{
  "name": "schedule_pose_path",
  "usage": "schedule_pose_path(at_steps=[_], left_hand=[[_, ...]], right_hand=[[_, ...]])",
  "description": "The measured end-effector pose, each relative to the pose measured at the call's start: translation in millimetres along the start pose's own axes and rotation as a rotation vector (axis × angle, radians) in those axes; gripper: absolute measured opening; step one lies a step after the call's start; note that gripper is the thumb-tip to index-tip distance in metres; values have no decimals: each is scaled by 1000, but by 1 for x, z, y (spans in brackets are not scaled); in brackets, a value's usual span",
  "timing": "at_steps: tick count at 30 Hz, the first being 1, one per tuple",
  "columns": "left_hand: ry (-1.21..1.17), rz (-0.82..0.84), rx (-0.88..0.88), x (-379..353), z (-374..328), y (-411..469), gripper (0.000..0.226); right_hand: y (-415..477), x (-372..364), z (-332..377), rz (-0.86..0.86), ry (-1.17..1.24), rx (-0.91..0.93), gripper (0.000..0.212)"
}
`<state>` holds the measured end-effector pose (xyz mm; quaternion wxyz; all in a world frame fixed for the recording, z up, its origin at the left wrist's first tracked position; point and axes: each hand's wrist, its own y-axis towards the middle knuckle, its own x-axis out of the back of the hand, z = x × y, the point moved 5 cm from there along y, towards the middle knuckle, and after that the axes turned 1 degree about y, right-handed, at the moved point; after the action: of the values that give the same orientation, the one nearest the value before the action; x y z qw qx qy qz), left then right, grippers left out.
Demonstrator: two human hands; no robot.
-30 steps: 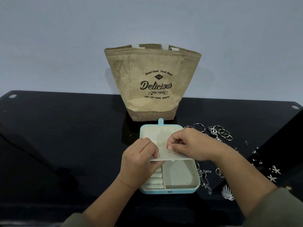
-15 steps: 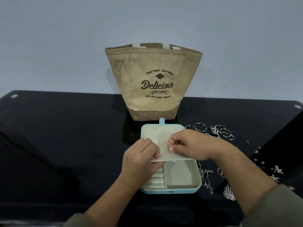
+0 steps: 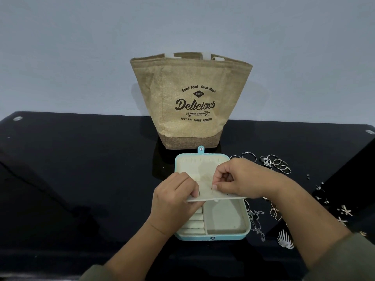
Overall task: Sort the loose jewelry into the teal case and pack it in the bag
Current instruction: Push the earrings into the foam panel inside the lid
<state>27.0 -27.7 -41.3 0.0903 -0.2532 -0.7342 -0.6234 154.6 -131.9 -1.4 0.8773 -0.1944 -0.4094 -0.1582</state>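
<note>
The left hand (image 3: 174,201) pinches the teal case's (image 3: 211,237) cream earring panel (image 3: 205,194) steady so the right hand (image 3: 241,179), fingertips pinched together, can work something too small to identify into it

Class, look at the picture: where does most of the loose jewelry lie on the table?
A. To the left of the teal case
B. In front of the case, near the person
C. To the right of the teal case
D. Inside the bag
C: the rings and chains lie on the black table to the right of the open case; the table to its left shows none.
</note>
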Motion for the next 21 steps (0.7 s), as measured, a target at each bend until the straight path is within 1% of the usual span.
schedule_pose_path(at_steps=[2,5,8,11,15,17,18,21], left_hand=[[-4,-4,-2,0,0,0,34],[-2,-4,-3,1,-1,0,33],[11,9,-3,0,-1,0,34],[5,4,-8,1,-2,0,37],[0,5,-10,3,-3,1,41],[-1,6,-10,4,-4,2,44],[1,10,-11,4,-4,2,45],[12,27,-19,4,-4,1,40]], right_hand=[[-2,2,-1,-14,-62,-11,8],[-6,7,1,-45,-246,-21,10],[-12,10,5,-63,-411,-29,16],[-12,8,9,-31,-529,-26,21],[-7,3,23,34,-680,33,33],[-5,5,24,54,-658,24,30],[-5,7,22,65,-611,-2,27],[-4,16,7,84,-377,-93,11]])
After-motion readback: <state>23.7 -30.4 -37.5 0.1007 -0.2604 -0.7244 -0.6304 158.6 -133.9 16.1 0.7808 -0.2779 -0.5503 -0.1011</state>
